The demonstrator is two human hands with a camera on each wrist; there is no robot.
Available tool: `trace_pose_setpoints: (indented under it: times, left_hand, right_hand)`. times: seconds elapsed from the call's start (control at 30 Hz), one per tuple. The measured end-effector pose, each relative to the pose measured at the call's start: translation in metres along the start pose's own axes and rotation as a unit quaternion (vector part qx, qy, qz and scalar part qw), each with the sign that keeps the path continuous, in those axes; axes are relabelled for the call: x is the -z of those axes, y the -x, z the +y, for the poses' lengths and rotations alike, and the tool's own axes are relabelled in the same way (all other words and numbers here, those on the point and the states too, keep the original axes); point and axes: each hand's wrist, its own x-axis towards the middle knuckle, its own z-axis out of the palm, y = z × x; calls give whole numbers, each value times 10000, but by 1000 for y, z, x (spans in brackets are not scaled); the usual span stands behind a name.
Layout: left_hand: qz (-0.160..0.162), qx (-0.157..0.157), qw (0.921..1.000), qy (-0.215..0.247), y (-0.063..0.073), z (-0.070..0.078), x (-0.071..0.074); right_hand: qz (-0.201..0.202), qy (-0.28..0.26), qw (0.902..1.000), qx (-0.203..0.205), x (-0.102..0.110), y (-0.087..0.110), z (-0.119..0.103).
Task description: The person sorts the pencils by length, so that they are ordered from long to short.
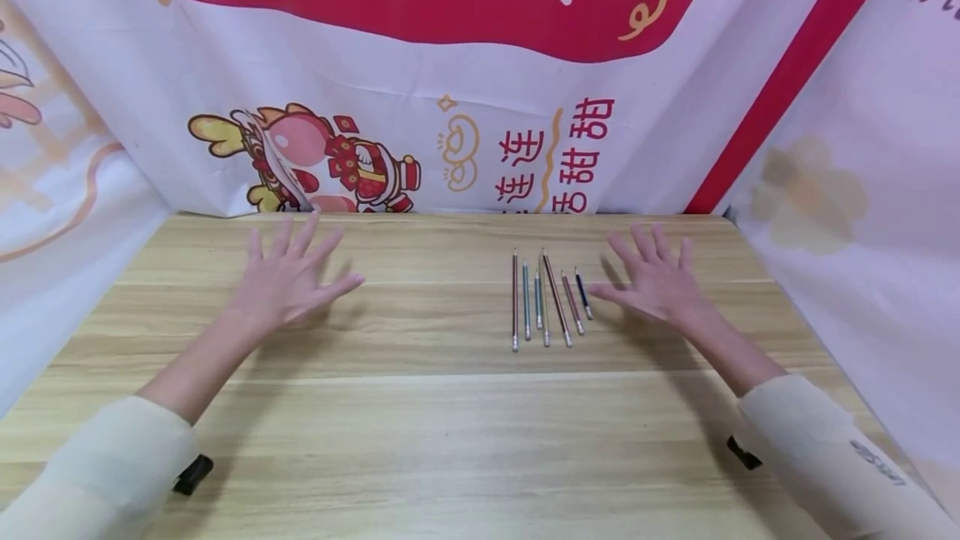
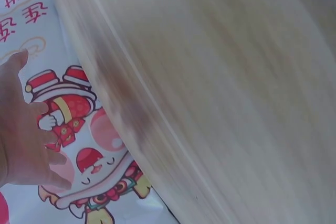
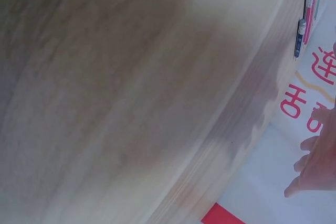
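Several pencils (image 1: pixel 557 298) of differing lengths lie side by side on the wooden table, white eraser ends toward the person and points toward the back. A reddish-brown pencil (image 1: pixel 515 298) is leftmost; a short dark blue pencil (image 1: pixel 582 293) is rightmost. My right hand (image 1: pixel 656 277) hovers just right of the row with its fingers spread, its thumb overlapping the area beside the dark blue pencil. On the other side, my left hand (image 1: pixel 285 282) is held over the table, fingers splayed and holding nothing. The right wrist view catches a few pencil ends (image 3: pixel 302 27) at its upper edge.
The light wooden table (image 1: pixel 450 440) ends at a white printed cloth (image 1: pixel 420 73) hanging along its back edge. More cloth hangs at the left and right sides. Pale sleeves (image 1: pixel 112 465) cover both forearms, each with a small black piece (image 1: pixel 193 474) beneath.
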Motion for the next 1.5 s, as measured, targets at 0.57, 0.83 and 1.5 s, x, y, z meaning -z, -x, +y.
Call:
trace_pose_setpoints:
  times: [0.57, 0.83, 1.5]
  left_hand:
    - [-153, -349, 9993, -61, -10, 47, -1]
    - [-96, -618, 9980, -11, -17, 65, -7]
    - [-102, -1212, 9922, 286, -34, 103, -22]
  right_hand:
    - [-72, 7, 9999, 121, -3, 6, -9]
    - [8, -116, 9997, 201, -5, 8, -14]
    - [137, -23, 9991, 410, -8, 6, -17]
